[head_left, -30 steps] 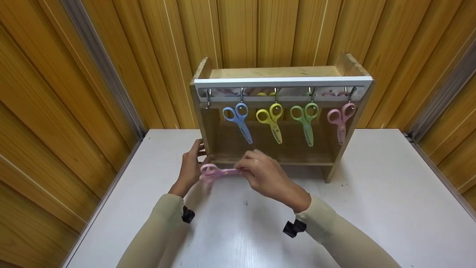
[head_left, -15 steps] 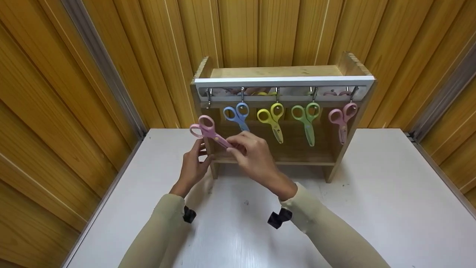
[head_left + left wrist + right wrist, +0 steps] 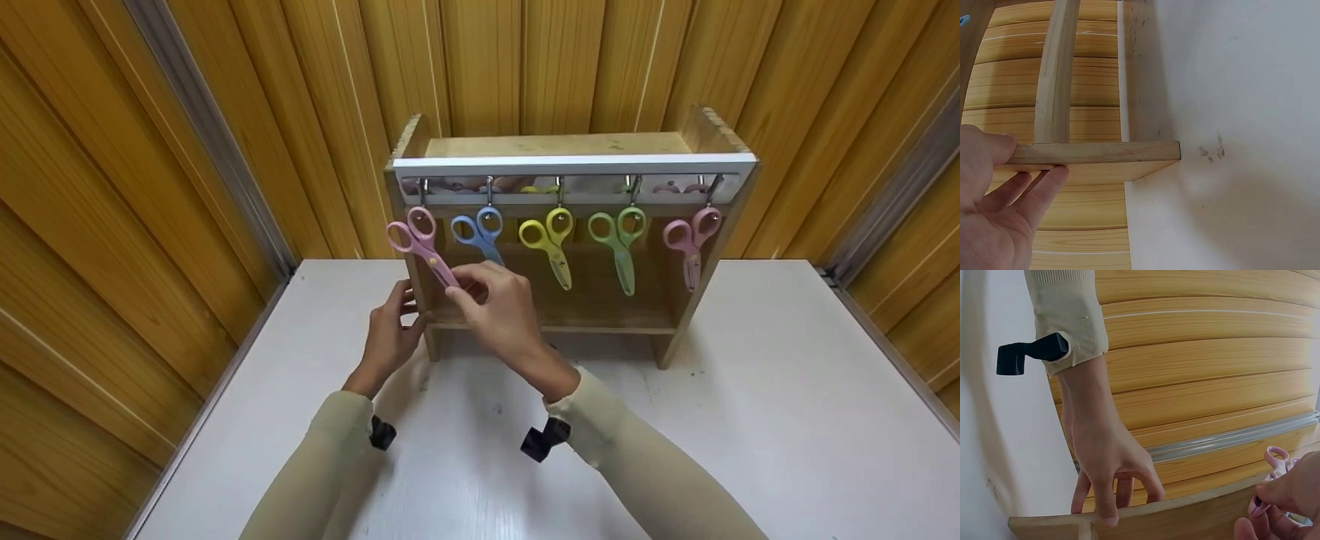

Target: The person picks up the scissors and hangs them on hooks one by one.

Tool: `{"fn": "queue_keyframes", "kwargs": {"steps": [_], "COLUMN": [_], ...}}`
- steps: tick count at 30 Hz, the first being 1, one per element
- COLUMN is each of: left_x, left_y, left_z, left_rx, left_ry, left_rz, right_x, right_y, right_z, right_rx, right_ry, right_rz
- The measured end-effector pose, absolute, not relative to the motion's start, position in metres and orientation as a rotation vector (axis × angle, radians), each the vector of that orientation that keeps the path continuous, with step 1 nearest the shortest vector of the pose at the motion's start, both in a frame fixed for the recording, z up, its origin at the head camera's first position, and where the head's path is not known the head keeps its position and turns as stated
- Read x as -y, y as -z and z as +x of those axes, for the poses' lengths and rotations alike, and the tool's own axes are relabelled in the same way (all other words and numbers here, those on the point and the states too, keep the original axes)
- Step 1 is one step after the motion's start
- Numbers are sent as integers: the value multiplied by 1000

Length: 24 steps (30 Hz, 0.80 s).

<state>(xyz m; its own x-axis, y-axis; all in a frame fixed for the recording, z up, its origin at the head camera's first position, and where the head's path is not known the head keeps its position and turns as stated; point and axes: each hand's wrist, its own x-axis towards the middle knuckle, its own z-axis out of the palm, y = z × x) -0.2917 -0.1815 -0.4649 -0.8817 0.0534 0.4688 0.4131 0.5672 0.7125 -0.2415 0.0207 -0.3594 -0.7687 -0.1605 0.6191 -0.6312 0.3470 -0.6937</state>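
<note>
My right hand (image 3: 499,307) pinches a pair of pink scissors (image 3: 429,251) by the blades, handles up. One finger loop lies at the lower end of the leftmost hook (image 3: 424,191); I cannot tell whether the hook passes through it. Low on the left, my left hand (image 3: 386,337) grips the side panel of the wooden rack (image 3: 615,330). Thumb and fingers lie on opposite faces of that side panel (image 3: 1112,152) in the left wrist view. Blue scissors (image 3: 478,232), their tips behind my right hand, hang on the neighbouring hook.
Yellow scissors (image 3: 551,244), green scissors (image 3: 619,244) and another pink pair (image 3: 691,244) hang further right along the metal strip (image 3: 574,160). The rack stands on a white table (image 3: 780,390), with wood-plank walls (image 3: 555,67) behind and at the sides.
My right hand has raised the pink scissors from in front of the rack's base to the leftmost hook, turning the handles upward. My left hand has stayed on the side panel.
</note>
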Motion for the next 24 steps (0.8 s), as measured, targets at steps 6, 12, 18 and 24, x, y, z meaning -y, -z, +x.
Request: {"fn": "queue_keyframes", "kwargs": {"steps": [6, 12, 18, 24], "left_x": [182, 181, 181, 182], "left_y": [465, 467, 466, 467], "left_z": [-291, -292, -293, -293], "left_rx": [2381, 2353, 2364, 2333], "left_ry": [1232, 1244, 1243, 1226], "left_rz": [-403, -431, -418, -441], "right_x": [-12, -3, 3, 7], "right_y": [368, 379, 386, 390], "right_z": [-245, -249, -252, -256], "right_rx": [2150, 2098, 2081, 2067], "right_ry": [-1446, -1477, -1504, -1510], "right_rz": [635, 581, 538, 533]}}
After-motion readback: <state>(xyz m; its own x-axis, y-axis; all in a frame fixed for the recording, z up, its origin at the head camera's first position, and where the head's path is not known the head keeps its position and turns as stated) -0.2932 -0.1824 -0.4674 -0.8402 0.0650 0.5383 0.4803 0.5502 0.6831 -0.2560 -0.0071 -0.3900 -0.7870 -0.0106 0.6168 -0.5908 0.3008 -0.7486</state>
